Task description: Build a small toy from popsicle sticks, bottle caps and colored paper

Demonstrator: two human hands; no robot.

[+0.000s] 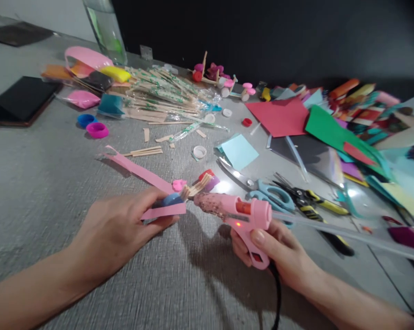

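Note:
My left hand [124, 229] is closed on a small craft piece made of a blue bottle cap [172, 199], with wooden sticks [198, 187] and a pink paper strip [163, 211] about it. How these parts join is partly hidden by my fingers. In my right hand [275, 250] is a pink hot glue gun [241, 215], its small light glowing orange. A clear glue stick [330, 227] juts from the gun's back. The nozzle meets the wooden sticks beside the blue cap; whether glue is flowing I cannot tell. Just behind lies a small pink piece [179, 184].
Blue-handled scissors [272, 192] and black-and-yellow pliers [310, 201] lie right of the glue gun. Farther back are wrapped wooden sticks [165, 91], a red paper sheet [280, 117], green paper [340, 137] and a pink bottle cap [97, 130]. A phone [21, 101] rests at the left.

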